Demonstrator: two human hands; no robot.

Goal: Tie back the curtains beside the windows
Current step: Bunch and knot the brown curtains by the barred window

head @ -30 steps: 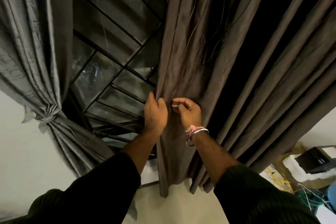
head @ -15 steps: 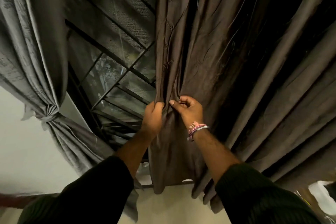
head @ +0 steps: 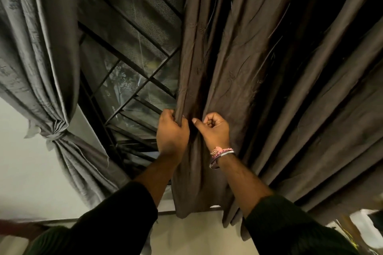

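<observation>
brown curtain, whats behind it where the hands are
Left of the brown curtain, a barred window with mesh shows. The left hand and right hand bunch its edge; whatever lies behind the cloth is covered.

Both arms reach forward in dark sleeves. The left hand (head: 172, 133) is curled closed in a grip. The right hand (head: 213, 130) pinches, fingers curled.

curtains: 2, one grey (head: 39, 51), one brown (head: 259, 80) | hands: 2 | window (head: 128, 62): 1 | bracelets (head: 220, 154): 2
</observation>
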